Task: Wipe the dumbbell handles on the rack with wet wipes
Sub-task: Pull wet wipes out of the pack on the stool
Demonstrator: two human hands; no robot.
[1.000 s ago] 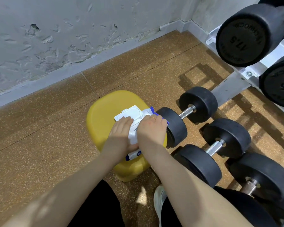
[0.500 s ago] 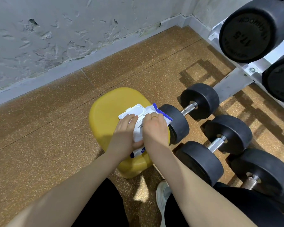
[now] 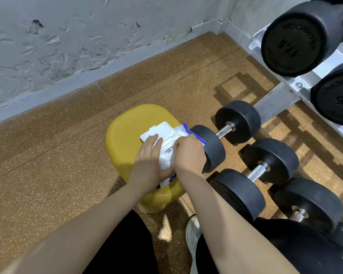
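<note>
With the white soft-plastic wet-wipe pack lying on the rounded yellow plastic stool, the left hand presses it flat with straight fingers while the right hand, fingers curled, apparently pinches at the opening just beyond the left fingertips, and should draw one wipe out slowly.

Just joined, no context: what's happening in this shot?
A person is working at a wipes pack lying on a yellow stool. The left hand rests flat on the pack, steadying it. The right hand pinches at the pack's opening beside the flipped-open lid; no wipe is out that I can see. Dumbbells lie on the floor alongside, more on the rack. No wiping yet.
</note>
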